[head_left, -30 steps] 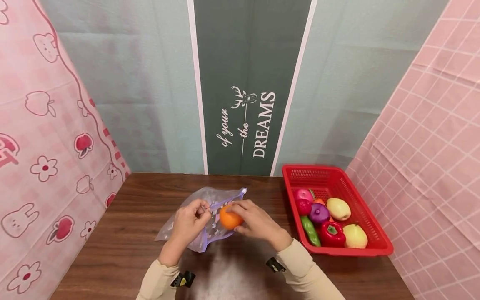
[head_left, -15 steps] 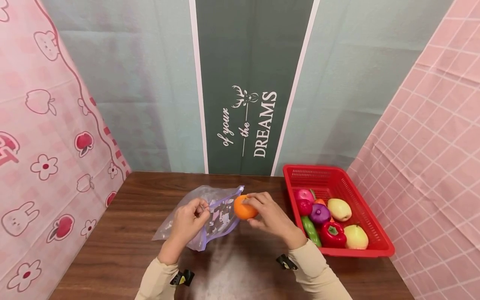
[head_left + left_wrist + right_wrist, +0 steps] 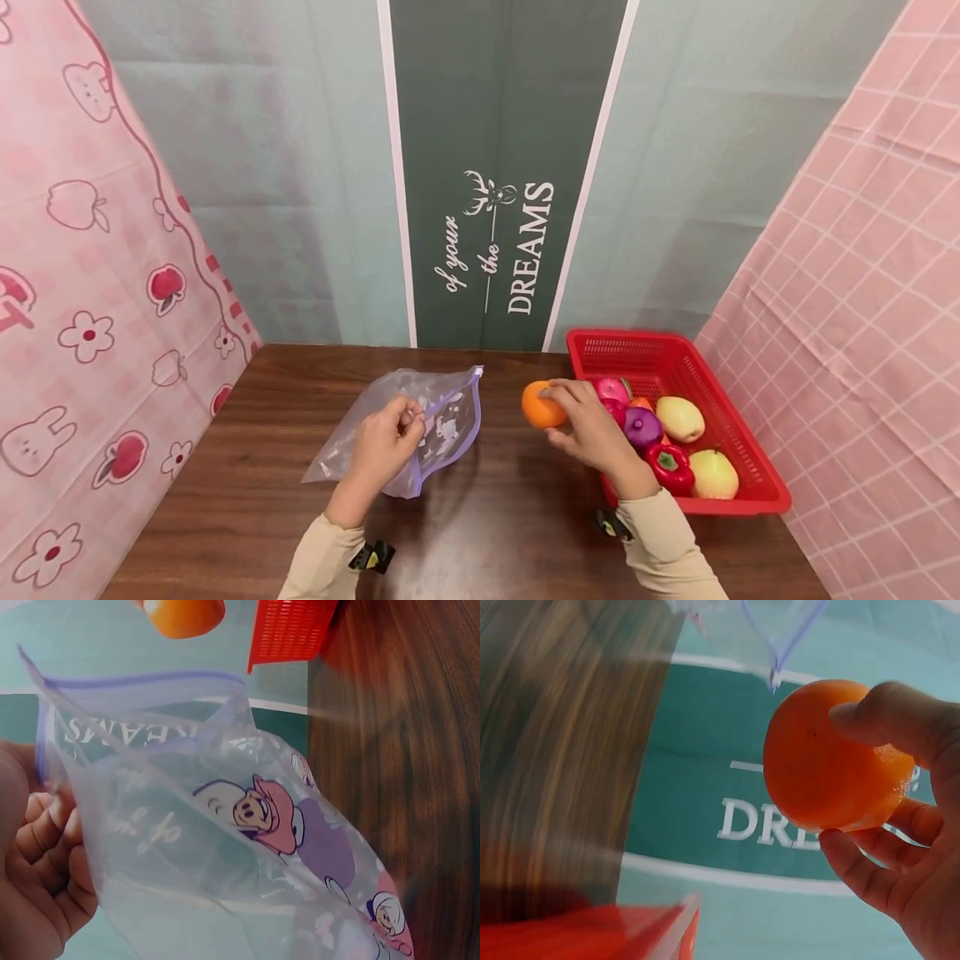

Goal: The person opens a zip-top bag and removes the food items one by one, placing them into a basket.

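Observation:
My left hand (image 3: pixel 386 442) pinches the rim of a clear zip bag (image 3: pixel 360 429) with a purple seal and a slider at its far corner. The bag's mouth gapes toward the right, and cartoon prints show on its side in the left wrist view (image 3: pixel 270 814). In my right hand (image 3: pixel 596 429) is an orange (image 3: pixel 542 406), gripped between thumb and fingertips. The orange hangs above the table, between the bag and the red basket (image 3: pixel 738 429), close to the basket's left rim. In the right wrist view the orange (image 3: pixel 817 765) fills the grasp.
Inside the basket lie a purple eggplant-like piece (image 3: pixel 642 427), a red bell pepper (image 3: pixel 670 467), two pale yellow fruits, including a pear (image 3: pixel 712 475), and pink pieces. The dark wooden table (image 3: pixel 495 500) ends at a hanging backdrop (image 3: pixel 480 125). Pink cloths hang on both sides.
My right hand has drawn the orange away from the bag's mouth, rightward to the basket's left side. My left hand keeps its pinch on the bag, nearly in place.

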The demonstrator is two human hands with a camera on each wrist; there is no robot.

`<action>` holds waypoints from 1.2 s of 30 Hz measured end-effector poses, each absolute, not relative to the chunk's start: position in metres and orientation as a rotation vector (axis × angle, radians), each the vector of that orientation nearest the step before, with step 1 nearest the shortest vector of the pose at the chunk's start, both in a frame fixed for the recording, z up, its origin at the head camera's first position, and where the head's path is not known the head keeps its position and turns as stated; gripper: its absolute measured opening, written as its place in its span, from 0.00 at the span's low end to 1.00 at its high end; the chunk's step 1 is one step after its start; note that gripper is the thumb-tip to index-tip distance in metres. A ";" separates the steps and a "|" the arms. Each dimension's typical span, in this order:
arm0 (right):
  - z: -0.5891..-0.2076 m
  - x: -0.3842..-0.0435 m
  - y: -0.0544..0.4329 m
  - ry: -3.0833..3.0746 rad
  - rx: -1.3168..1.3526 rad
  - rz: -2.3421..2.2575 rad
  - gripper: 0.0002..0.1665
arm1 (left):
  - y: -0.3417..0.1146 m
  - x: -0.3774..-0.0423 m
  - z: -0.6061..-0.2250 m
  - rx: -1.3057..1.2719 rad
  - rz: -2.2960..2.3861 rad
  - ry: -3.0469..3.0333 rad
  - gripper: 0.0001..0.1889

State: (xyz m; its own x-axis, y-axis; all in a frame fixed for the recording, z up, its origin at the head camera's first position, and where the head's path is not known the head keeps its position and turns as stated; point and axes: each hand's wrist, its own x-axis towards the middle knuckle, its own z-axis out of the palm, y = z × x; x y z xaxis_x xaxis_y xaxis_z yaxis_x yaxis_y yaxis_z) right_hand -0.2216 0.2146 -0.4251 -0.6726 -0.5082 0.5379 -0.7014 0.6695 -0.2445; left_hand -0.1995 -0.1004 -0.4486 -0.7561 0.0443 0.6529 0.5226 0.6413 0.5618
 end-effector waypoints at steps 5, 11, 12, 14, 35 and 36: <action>-0.432 -0.220 0.235 -2.472 0.864 0.628 0.33 | -0.097 -0.202 -0.450 -0.434 -1.022 -2.283 0.06; -0.441 -0.218 0.255 -2.497 0.776 0.663 0.33 | -0.094 -0.201 -0.452 -0.394 -1.079 -2.378 0.08; -0.443 -0.217 0.258 -2.499 0.761 0.660 0.33 | -0.093 -0.201 -0.452 -0.386 -1.086 -2.393 0.08; -0.446 -0.217 0.266 -2.498 0.737 0.658 0.33 | -0.092 -0.200 -0.452 -0.381 -1.094 -2.414 0.08; -0.458 -0.209 0.327 -2.721 0.242 0.509 0.32 | -0.080 -0.200 -0.462 -0.360 -1.083 -2.478 0.06; -0.458 -0.208 0.329 -2.731 0.225 0.504 0.32 | -0.079 -0.200 -0.462 -0.354 -1.085 -2.485 0.06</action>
State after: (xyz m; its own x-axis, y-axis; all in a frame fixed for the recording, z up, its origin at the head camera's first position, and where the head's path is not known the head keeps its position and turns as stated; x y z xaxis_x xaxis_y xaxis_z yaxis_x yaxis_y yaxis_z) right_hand -0.2085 0.3288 -0.4585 -0.9248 -0.0907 0.3696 -0.2166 0.9240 -0.3151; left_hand -0.2000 -0.0790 -0.4623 -0.8860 0.0684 0.4586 0.3829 0.6657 0.6404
